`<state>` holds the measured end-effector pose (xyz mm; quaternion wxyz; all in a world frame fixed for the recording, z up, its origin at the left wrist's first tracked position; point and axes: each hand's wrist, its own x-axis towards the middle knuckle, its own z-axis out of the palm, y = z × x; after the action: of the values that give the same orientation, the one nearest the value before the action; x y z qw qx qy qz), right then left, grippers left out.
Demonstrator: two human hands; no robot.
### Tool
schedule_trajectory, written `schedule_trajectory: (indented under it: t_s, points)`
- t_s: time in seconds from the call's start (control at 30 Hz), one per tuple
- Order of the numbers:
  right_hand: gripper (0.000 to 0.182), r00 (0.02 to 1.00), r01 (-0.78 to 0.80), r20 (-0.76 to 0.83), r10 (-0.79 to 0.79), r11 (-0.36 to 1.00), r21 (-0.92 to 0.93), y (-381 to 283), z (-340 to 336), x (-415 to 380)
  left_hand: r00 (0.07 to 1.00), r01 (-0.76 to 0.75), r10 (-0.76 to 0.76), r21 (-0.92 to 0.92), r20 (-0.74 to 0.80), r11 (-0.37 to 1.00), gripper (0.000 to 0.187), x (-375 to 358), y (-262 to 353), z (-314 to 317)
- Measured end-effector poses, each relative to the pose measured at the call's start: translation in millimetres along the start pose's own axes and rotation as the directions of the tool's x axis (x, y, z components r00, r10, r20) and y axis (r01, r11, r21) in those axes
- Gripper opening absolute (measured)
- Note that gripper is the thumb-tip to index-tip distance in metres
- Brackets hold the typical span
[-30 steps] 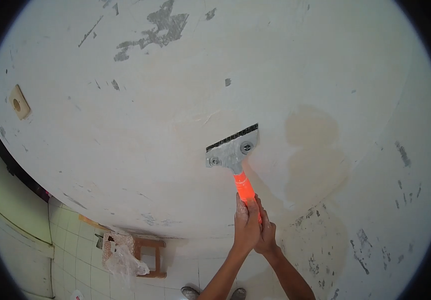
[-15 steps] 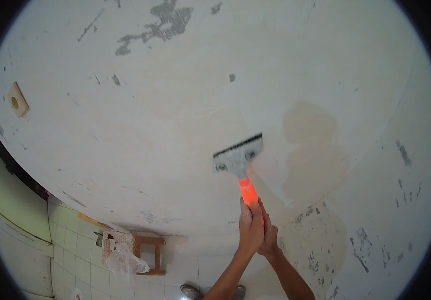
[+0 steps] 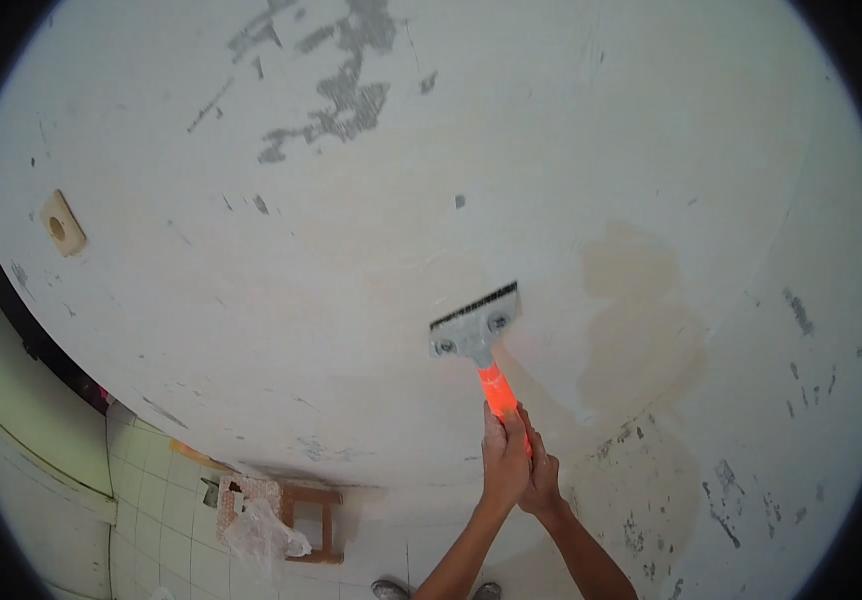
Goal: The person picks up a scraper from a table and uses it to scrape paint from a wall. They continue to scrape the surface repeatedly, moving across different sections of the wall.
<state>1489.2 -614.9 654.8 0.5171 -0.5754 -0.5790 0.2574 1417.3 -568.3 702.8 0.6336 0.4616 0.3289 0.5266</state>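
Both of my hands are wrapped round the orange handle of a wall scraper (image 3: 497,388). My left hand (image 3: 504,458) covers the handle from the left side, and my right hand (image 3: 542,474) closes on it from the right, partly behind the left. The scraper's grey metal head points up and away, with two screws and a dark blade edge lying at a slant against or very near the pale wall (image 3: 381,230). Damp-looking beige patches (image 3: 641,330) show on the wall to the right of the blade. The lower end of the handle is hidden by my fingers.
Grey bare spots (image 3: 351,105) mark the upper wall, where a socket (image 3: 63,223) sits at the left. Below stands a brown wooden stool (image 3: 326,525) with bubble wrap and a clear plastic bag (image 3: 263,530). A dark-framed doorway (image 3: 36,330) is at far left, above a tiled floor.
My view has tilted up slightly, so the wall marks, socket and stool sit lower and further right. The scraper head has shifted a little down the wall; both hands keep their hold.
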Motion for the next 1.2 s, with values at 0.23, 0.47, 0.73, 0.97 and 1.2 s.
schedule_trajectory:
  t_s: [0.23,0.47,0.73,0.97,1.2]
  points:
    - [0.052,0.988,0.141,-0.064,-0.144,0.989,-0.047,-12,0,15,0.997,-0.066,0.063,0.045,0.052,0.997,0.027,15,15,-2]
    - [0.05,0.951,0.233,-0.169,-0.258,0.96,-0.157,7,2,2,0.999,-0.048,0.048,0.024,-0.012,0.999,0.027,3,-1,1]
    - [0.064,1.0,0.029,0.007,-0.03,0.999,0.041,9,5,6,0.998,-0.065,0.065,0.015,-0.018,0.998,0.029,4,9,-2]
    - [0.052,0.987,0.154,-0.058,-0.153,0.988,0.023,8,37,16,0.998,-0.052,0.056,0.092,-0.035,0.994,0.029,12,17,-26]
    - [0.058,0.962,0.231,-0.136,-0.239,0.97,-0.071,19,78,-1,0.996,-0.043,0.053,0.144,-0.071,0.989,0.029,2,-8,-63]
